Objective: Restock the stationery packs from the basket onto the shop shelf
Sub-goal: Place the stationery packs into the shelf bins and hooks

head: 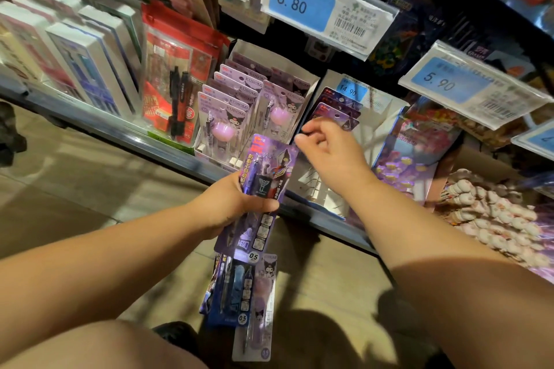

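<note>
Closest to us, under the left grip (230, 204), a few more packs (248, 302) lie low down over the floor. We cannot tell if they rest on it or on something else, and we see no basket. The left grip is clamped on a purple pencil pack (275, 159), thumb across the front and fingers behind, about halfway up the card. We think this pack is very light: a flat, thin card with a clear plastic bump over the pencil. The card would bend if we squeezed hard, and the plastic looks slippery, so it seems best to hold it by the flat card near the side edges, not by the bump. Just above and to the right of that pack is the right grip (329, 150). Its fingers are loosely bent and a bit apart, and we see nothing in it. Right behind the right grip stands a white box (383, 126) with a short row of dark purple packs (335, 105) standing upright in it. Next to it, behind the left grip, is another white box (263, 52), full of pale purple packs (227, 117) in two rows. Both boxes sit on the shelf (105, 126). Farther left are red packs (171, 84), and above hang price tags (299, 6).
</note>
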